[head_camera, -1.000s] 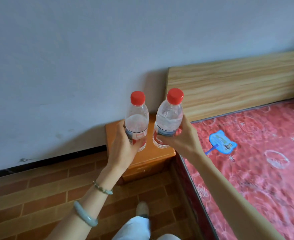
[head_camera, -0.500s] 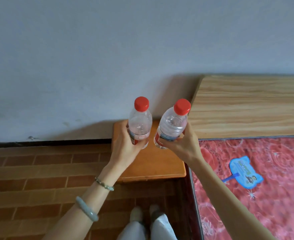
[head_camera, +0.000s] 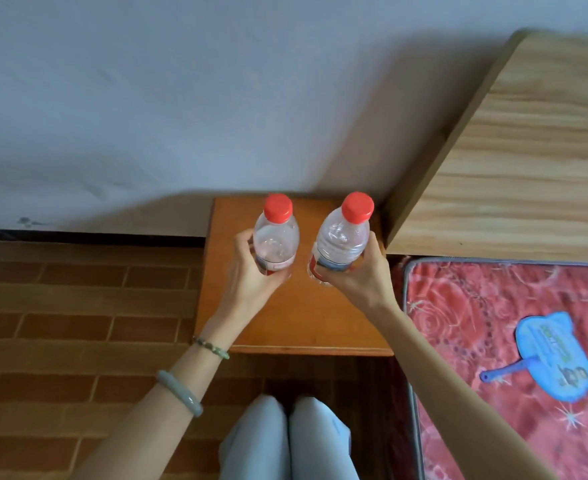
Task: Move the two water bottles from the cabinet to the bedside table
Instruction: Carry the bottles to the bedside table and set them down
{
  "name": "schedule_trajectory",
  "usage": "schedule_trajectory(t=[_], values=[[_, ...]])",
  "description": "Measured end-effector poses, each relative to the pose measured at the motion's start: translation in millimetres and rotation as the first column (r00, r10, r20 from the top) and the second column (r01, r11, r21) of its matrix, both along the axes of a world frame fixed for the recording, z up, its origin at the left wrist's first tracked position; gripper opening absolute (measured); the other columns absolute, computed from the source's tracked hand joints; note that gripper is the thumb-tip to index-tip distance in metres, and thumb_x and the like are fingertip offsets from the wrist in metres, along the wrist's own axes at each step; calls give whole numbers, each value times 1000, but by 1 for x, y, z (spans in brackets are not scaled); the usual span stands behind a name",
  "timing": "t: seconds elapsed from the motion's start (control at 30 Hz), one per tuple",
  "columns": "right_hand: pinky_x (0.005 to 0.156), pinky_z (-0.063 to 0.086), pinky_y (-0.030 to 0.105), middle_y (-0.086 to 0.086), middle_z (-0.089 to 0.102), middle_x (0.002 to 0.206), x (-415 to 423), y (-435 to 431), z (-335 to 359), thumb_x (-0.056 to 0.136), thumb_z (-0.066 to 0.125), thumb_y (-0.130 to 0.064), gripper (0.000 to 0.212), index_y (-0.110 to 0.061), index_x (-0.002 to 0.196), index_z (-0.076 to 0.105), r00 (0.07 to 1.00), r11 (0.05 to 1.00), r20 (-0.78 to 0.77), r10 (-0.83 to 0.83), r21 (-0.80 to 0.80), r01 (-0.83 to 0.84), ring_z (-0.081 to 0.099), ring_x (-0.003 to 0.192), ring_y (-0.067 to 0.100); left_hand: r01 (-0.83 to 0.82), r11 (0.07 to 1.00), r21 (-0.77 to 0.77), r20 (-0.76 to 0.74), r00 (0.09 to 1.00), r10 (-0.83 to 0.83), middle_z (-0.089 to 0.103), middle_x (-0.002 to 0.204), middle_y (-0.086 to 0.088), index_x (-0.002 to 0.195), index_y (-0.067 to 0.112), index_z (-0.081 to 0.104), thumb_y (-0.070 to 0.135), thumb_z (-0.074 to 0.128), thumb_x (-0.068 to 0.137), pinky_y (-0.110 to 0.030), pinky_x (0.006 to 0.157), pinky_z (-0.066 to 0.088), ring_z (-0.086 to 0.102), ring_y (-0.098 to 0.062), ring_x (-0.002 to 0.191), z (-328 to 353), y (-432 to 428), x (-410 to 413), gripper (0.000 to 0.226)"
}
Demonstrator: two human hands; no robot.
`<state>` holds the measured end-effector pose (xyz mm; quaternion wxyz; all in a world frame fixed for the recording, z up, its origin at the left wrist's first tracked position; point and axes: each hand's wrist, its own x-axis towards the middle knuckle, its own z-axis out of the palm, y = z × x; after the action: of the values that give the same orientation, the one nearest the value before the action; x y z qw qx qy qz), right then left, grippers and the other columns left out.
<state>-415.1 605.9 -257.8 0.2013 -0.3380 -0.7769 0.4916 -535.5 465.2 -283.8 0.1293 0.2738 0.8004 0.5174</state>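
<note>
Red-capped water bottles sit upright in each grasp: the left hand wraps the left bottle, the right hand clasps the right bottle, both above the orange-brown bedside table below the fingers.

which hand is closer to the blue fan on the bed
Right. The right hand holds its bottle beside the bed, up-left of the blue fan; the left hand is farther left over the bedside table.
</note>
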Motion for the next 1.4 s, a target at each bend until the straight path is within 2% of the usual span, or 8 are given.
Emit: schedule_trajectory(t=[0.1, 0.4, 0.67, 0.87, 1.1, 1.2, 1.27, 1.4], values=[[68, 43, 0, -12, 55, 100, -6, 9, -41, 58, 86, -20, 71, -20, 114, 43, 1000, 1000, 25, 15, -7, -15, 55, 86, -7, 22, 1000, 7, 24, 999, -23, 54, 110, 1, 118, 13, 35, 19, 87, 61, -9, 68, 46, 56, 1, 95, -39, 6, -5, 77], [71, 44, 3, -30, 49, 100, -26, 25, -126, 58, 86, -24, 71, -29, 112, 40, 998, 999, 49, 42, -18, -41, 52, 91, -16, 17, 1000, -22, -9, 1000, -17, 51, 118, 1, 121, 18, 33, 22, 86, 62, -12, 76, 50, 54, -6, 102, -110, 21, -22, 79], [69, 46, 6, -27, 51, 96, -35, 34, -153, 55, 88, -26, 68, -26, 106, 42, 995, 999, 91, 28, -30, -26, 56, 87, -9, 24, 999, -41, -10, 1000, -25, 52, 118, -3, 120, 16, 33, 21, 86, 61, -13, 76, 50, 55, -14, 104, -138, 27, -33, 80], [69, 46, 5, -14, 56, 101, -41, 35, -158, 56, 88, -24, 70, -23, 109, 42, 997, 999, 72, 34, -40, -31, 57, 89, -7, 36, 999, -27, -46, 998, -38, 49, 116, 0, 122, 12, 33, 19, 86, 61, -8, 77, 47, 53, -4, 102, -145, 28, -35, 81], [77, 51, 18, -7, 58, 108, -36, 29, -152, 57, 87, -26, 75, -20, 116, 40, 991, 997, 124, 41, -69, -32, 58, 94, 6, 88, 992, -88, 34, 996, -86, 46, 120, 9, 125, 27, 32, 25, 83, 65, -5, 84, 42, 48, 2, 108, -138, 24, -35, 79], [82, 48, 17, -5, 54, 114, -32, 28, -137, 60, 86, -23, 80, -18, 123, 37, 978, 993, 188, 90, -96, -73, 53, 98, 3, 139, 968, -208, 118, 986, -116, 48, 127, 5, 130, 23, 34, 31, 83, 64, -24, 96, 44, 45, -8, 117, -127, 17, -36, 83], [88, 40, 19, 2, 50, 125, -24, 25, -120, 61, 85, -22, 87, -15, 131, 32, 963, 991, 243, 117, -95, -97, 48, 110, 10, 143, 937, -318, 135, 985, -104, 43, 136, -2, 134, 21, 31, 34, 82, 65, -31, 100, 38, 40, -17, 125, -112, 10, -33, 88], [94, 30, 22, 6, 40, 139, -5, 18, -66, 65, 81, -21, 91, -16, 138, 25, 931, 987, 327, 160, -38, -157, 37, 127, 19, 107, 891, -440, 17, 994, -111, 36, 145, -10, 140, 14, 27, 34, 79, 69, -38, 103, 34, 34, -25, 131, -53, -4, -20, 90]])
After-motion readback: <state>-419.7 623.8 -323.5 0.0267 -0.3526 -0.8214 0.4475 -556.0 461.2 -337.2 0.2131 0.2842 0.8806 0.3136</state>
